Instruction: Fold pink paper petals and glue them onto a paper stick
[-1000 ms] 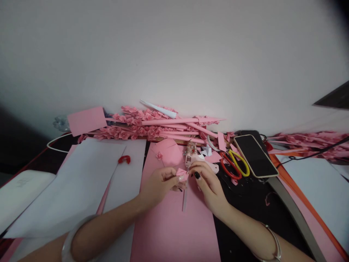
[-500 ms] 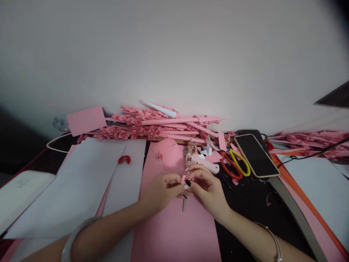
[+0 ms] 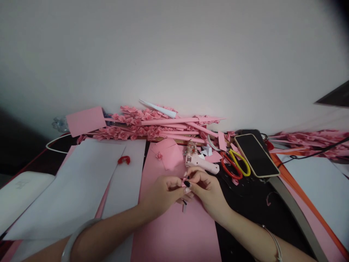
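Observation:
Both hands meet over a large pink paper sheet (image 3: 174, 236). My left hand (image 3: 165, 193) pinches a small folded piece of pink paper (image 3: 183, 181) between thumb and finger. From the other side, my right hand (image 3: 209, 191) grips the same piece, its thumb against it. Fingertips cover most of the piece, so its exact shape is hidden. Under the fingers a thin greyish strip (image 3: 184, 208) sticks out; what it belongs to is hidden. Just beyond my right hand lies a pale pink glue gun (image 3: 204, 164). Pink paper squares (image 3: 172, 154) with a tiny paper flower (image 3: 159, 155) lie behind the hands.
Red-handled scissors (image 3: 231, 166), yellow-handled scissors (image 3: 241, 162) and a phone (image 3: 257, 155) lie to the right. White sheets (image 3: 81, 174), a red curved piece (image 3: 124, 159) and a white box-like device (image 3: 24, 196) are left. Pink paper flower stems (image 3: 169, 122) line the wall.
My right fingers have shifted slightly down and closed in over the pink paper piece, so less of it shows. My left fingers have moved a little beneath it.

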{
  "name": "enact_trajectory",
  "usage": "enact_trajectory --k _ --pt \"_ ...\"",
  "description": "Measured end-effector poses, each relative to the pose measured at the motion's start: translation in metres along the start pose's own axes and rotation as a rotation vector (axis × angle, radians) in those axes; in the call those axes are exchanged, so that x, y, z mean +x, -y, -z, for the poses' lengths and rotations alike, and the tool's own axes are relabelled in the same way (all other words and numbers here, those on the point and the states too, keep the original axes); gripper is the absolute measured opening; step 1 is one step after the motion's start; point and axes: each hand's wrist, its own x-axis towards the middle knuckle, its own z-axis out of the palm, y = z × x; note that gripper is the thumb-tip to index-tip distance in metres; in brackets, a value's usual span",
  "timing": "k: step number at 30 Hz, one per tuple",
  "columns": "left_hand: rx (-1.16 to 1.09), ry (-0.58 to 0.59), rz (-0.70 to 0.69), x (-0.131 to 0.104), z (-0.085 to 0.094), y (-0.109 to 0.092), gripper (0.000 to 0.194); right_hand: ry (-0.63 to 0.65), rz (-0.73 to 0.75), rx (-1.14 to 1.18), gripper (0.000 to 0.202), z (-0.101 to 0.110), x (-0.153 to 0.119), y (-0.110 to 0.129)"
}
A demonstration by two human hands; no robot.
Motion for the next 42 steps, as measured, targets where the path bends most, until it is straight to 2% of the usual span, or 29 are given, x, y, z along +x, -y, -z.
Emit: enact_trajectory --k 5,10,17,20,32,37,42 --pt "-0.019 0.018 0.036 -0.001 0.0 -0.008 0.023 0.021 0.097 -0.112 0.018 0.005 -0.003 -0.001" --pt "-0.06 0.027 0.076 -0.002 0.004 -0.015 0.026 0.077 0.281 -0.292 0.035 0.014 -0.007 0.0" --pt "-0.102 0.033 0.118 0.0 0.007 -0.017 0.023 0.157 0.492 -0.533 0.034 0.018 -0.004 0.006" --pt "-0.131 0.024 0.129 0.001 0.008 -0.017 0.02 0.175 0.534 -0.599 0.033 0.019 -0.004 0.007" --pt "-0.112 0.05 0.036 0.002 0.011 -0.012 0.021 0.211 0.525 -0.616 0.039 0.021 -0.001 0.008" --pt "-0.12 0.076 -0.001 0.002 0.011 -0.012 0.023 0.219 0.515 -0.596 0.033 0.022 -0.002 0.007" --pt "-0.068 0.108 -0.06 0.001 0.01 -0.011 0.02 0.071 0.376 -0.561 0.019 0.02 -0.001 0.003"
